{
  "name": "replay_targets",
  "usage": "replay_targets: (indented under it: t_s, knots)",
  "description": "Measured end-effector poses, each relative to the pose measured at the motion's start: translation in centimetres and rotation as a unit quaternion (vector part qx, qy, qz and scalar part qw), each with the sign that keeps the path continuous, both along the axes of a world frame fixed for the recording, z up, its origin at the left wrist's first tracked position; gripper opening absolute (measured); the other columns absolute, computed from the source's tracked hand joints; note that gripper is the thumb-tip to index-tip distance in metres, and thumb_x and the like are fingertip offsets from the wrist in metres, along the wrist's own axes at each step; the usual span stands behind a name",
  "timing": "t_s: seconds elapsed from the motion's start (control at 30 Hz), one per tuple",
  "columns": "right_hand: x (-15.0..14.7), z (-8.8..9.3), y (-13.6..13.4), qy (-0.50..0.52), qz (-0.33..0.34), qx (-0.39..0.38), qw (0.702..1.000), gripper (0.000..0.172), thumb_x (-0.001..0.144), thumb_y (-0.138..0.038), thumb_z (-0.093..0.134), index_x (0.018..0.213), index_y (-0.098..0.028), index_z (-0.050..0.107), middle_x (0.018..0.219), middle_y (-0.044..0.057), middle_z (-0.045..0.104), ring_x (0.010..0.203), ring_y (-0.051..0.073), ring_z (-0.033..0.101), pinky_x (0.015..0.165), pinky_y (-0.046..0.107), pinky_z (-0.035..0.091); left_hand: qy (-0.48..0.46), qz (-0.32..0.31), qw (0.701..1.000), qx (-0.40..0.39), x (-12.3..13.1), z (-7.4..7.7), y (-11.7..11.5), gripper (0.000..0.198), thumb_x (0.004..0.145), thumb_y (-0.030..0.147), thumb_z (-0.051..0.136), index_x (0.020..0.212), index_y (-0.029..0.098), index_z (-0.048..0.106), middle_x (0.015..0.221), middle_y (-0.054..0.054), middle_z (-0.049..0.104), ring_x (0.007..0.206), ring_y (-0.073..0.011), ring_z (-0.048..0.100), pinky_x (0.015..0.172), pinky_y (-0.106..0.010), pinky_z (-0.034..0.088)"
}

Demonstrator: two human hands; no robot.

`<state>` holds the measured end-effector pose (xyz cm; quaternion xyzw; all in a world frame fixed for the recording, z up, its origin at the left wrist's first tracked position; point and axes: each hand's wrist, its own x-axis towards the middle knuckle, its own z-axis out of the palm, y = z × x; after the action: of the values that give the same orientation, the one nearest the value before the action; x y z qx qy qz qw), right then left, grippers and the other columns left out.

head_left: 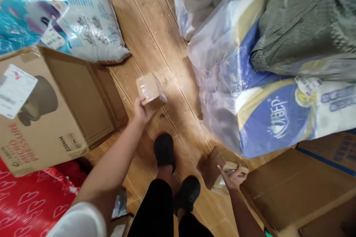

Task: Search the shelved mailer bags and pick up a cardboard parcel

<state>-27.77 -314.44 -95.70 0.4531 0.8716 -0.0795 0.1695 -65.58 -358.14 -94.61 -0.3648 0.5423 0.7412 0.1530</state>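
My left hand (143, 110) grips a small cardboard box (148, 86) by its near side, held out over the wooden floor in front of my feet. Tape glints on the box's top face. Lower right, my right hand (235, 178) is closed on the edge of a bigger cardboard box (214, 166), which has a white label partly covered by the fingers. That box is close beside a large brown carton and just below the wrapped tissue packs. I cannot tell whether it rests on the floor.
On the left are a MICRO PRESSURE carton (63, 100), a blue-and-white plastic bag (83, 22) and a red heart-print package (33, 196). Wrapped tissue packs (272, 118), a dark green bag (303, 26) and a large carton (278, 189) fill the right. My black shoes (164, 152) stand between.
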Motion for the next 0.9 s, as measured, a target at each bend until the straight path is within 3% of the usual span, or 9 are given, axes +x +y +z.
replay_targets:
  t_s: [0.13,0.23,0.33,0.47,0.63,0.7,0.77,0.83,0.9]
  knots:
    - [-1.6,1.3,0.1,-0.012,0.068,-0.09,0.994,0.129,0.049,-0.085,0.071,0.151,-0.016,0.033,0.144,0.026,0.031,0.135,0.047,0.038,0.108,0.053,0.041,-0.047,0.062,0.957,0.279,9.7,3.8,-1.6,0.069,0.074,0.051,0.052,0.132,0.014,0.056,0.121,-0.012,0.07,0.12,-0.0382,0.059,0.1,-0.059,0.045]
    - [-5.5,0.9,-1.9,-0.058,0.081,-0.204,0.974,0.111,0.062,-0.073,0.072,0.152,-0.021,0.033,0.144,0.022,0.033,0.117,0.035,0.058,0.103,0.045,0.048,-0.132,0.094,0.92,0.357,16.1,4.9,-1.1,0.069,0.071,0.046,0.055,0.133,0.016,0.056,0.113,-0.011,0.074,0.109,-0.0358,0.065,0.099,-0.059,0.046]
    - [-9.8,-0.7,-4.4,-0.065,0.135,-0.324,0.934,0.098,0.068,-0.064,0.072,0.151,-0.024,0.038,0.156,0.017,0.029,0.115,0.028,0.061,0.103,0.041,0.048,-0.18,0.141,0.894,0.386,20.8,5.4,-0.4,0.07,0.071,0.046,0.056,0.134,0.016,0.055,0.111,-0.011,0.074,0.106,-0.0337,0.066,0.099,-0.056,0.046]
    - [-11.8,-2.8,-6.2,-0.036,0.166,-0.532,0.83,0.079,0.077,-0.048,0.07,0.147,-0.021,0.045,0.135,0.013,0.063,0.11,0.025,0.066,0.096,0.038,0.053,-0.229,0.182,0.873,0.39,24.8,5.5,1.0,0.069,0.071,0.043,0.056,0.133,0.013,0.054,0.11,-0.013,0.075,0.108,-0.033,0.066,0.102,-0.054,0.045]
    - [-9.2,-1.9,-7.4,0.015,0.086,-0.513,0.854,0.057,0.077,-0.057,0.068,0.114,-0.014,0.063,0.108,0.014,0.075,0.096,0.027,0.07,0.09,0.041,0.056,-0.246,0.189,0.86,0.404,26.4,7.3,2.6,0.063,0.07,0.033,0.055,0.129,0.01,0.056,0.102,-0.012,0.077,0.099,-0.0286,0.068,0.099,-0.048,0.048]
    - [-8.8,1.2,-8.4,0.031,0.063,-0.504,0.861,0.059,0.077,-0.063,0.064,0.109,-0.013,0.061,0.11,0.017,0.074,0.098,0.027,0.07,0.091,0.041,0.056,-0.208,0.186,0.861,0.425,26.1,10.1,2.1,0.063,0.069,0.034,0.055,0.128,0.012,0.057,0.105,-0.012,0.076,0.101,-0.0297,0.068,0.097,-0.048,0.049]
    - [-9.5,6.7,-9.7,0.037,0.069,-0.495,0.865,0.063,0.078,-0.067,0.06,0.112,-0.013,0.06,0.111,0.019,0.073,0.099,0.028,0.07,0.091,0.042,0.056,-0.176,0.181,0.861,0.441,25.8,15.0,0.7,0.061,0.069,0.038,0.055,0.124,0.013,0.061,0.108,-0.012,0.076,0.103,-0.031,0.068,0.097,-0.049,0.049]
    - [-11.3,14.6,-11.1,0.034,0.091,-0.486,0.868,0.065,0.079,-0.07,0.056,0.111,-0.015,0.063,0.107,0.018,0.074,0.1,0.029,0.069,0.09,0.043,0.057,-0.155,0.188,0.867,0.435,25.9,22.2,-1.4,0.059,0.068,0.042,0.055,0.119,0.015,0.065,0.108,-0.011,0.076,0.106,-0.0317,0.067,0.1,-0.05,0.047]
    - [-13.5,24.3,-12.3,0.028,0.121,-0.487,0.865,0.062,0.079,-0.072,0.053,0.105,-0.018,0.067,0.099,0.016,0.075,0.099,0.031,0.069,0.089,0.045,0.057,-0.148,0.2,0.884,0.395,26.5,31.2,-3.7,0.058,0.066,0.048,0.056,0.116,0.02,0.068,0.106,-0.008,0.077,0.109,-0.0329,0.067,0.103,-0.051,0.046]
